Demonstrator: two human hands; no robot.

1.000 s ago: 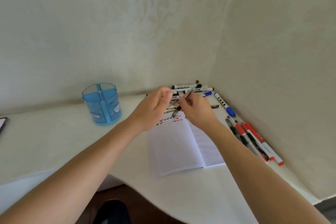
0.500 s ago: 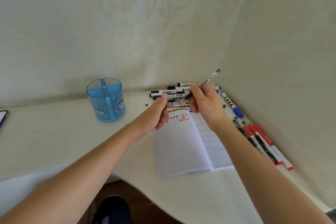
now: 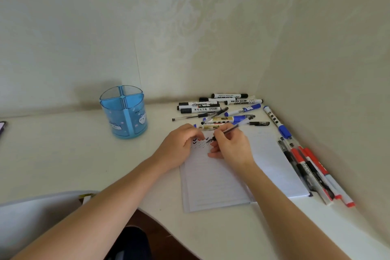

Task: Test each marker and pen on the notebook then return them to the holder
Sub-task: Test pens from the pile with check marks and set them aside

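Rows of ticks point(image 3: 200, 142) on the notebook point(image 3: 217, 186) suggest several pens are tested, the right hand point(image 3: 231, 146) grips a black pen point(image 3: 227, 131) with its tip there, the left hand point(image 3: 180, 144) rests curled on the page, holding something or not I cannot tell, and the holder point(image 3: 124, 112) at ten o'clock from the notebook looks empty, so returning seems all left.

Right grip point(image 3: 232, 145) pinches pen point(image 3: 229, 130) (left grip point(image 3: 181, 145) curled, knuckles up).
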